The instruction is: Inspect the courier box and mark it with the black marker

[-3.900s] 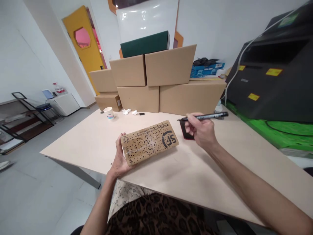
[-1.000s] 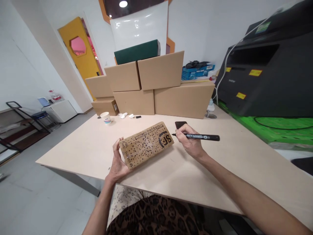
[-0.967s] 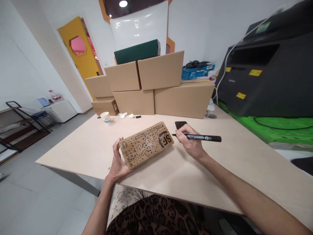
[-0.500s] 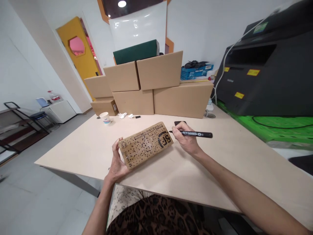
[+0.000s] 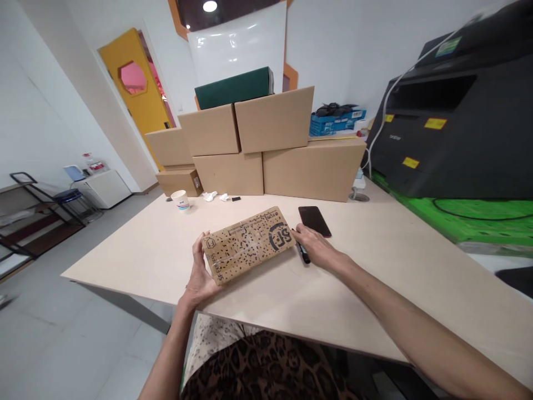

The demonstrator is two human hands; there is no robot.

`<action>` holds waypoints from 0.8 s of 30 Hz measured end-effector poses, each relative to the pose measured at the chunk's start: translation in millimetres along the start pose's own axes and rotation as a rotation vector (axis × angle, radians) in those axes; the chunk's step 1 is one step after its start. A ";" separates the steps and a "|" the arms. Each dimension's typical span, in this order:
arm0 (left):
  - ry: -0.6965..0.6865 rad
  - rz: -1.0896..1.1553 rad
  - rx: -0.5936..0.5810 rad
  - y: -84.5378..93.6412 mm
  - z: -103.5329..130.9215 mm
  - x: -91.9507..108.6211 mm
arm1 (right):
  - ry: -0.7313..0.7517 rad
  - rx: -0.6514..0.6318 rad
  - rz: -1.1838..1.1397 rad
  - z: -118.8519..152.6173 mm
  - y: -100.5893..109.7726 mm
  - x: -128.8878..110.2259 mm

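A small brown cardboard box (image 5: 250,247), printed with black SF lettering and covered in many dark marks, is tilted above the near part of the table. My left hand (image 5: 200,280) grips its left end, thumb below and fingers behind. By the box's right end is my right hand (image 5: 314,245), closed round a black marker (image 5: 303,254). One end of the marker points down towards the tabletop; its other end is partly hidden by my fingers. A dark phone (image 5: 315,221) lies flat just beyond my right hand.
Large cardboard boxes (image 5: 303,172) are stacked along the back of the table (image 5: 137,255), topped by a green box (image 5: 233,88). A paper cup (image 5: 180,200), crumpled white tissue (image 5: 209,196) and a small black cap-like piece (image 5: 236,198) sit before them. A dark printer (image 5: 441,128) stands right.
The marker has swung from lying level, pointing at the box, to pointing down beneath my right hand. That hand has shifted slightly down, uncovering the phone. My left hand stays on the box.
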State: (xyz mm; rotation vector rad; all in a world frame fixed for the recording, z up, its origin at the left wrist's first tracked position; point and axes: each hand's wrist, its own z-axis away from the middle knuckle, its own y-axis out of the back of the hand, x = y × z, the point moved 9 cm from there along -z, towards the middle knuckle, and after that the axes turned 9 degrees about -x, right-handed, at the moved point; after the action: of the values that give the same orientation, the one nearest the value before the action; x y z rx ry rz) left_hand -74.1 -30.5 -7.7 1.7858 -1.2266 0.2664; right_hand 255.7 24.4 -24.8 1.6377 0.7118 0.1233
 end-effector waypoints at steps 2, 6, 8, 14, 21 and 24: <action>0.027 0.012 -0.001 1.5 -3.1 -1.2 | 0.001 -0.070 -0.002 -2.7 -8.8 -0.1; 0.067 0.053 0.034 4.9 -10.4 0.4 | -0.085 0.010 -0.110 -4.8 -4.4 13.4; 0.095 0.105 0.041 3.6 -14.0 0.5 | -0.129 0.125 -0.213 -3.9 4.8 20.5; 0.224 0.254 0.104 -1.8 -25.4 -11.7 | -0.101 0.183 -0.446 -9.2 13.5 15.4; 0.343 0.431 0.283 2.7 -47.5 -29.5 | -0.632 0.198 -0.040 7.6 28.1 74.8; 0.314 0.465 0.207 -3.5 -54.8 -27.9 | -0.796 0.072 0.038 13.4 17.5 94.2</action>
State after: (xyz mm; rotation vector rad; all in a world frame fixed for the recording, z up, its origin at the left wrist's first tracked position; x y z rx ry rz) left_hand -68.0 29.9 3.3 1.5291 -1.4045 0.9335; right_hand 344.0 60.4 -40.8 1.5909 0.0721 -0.5108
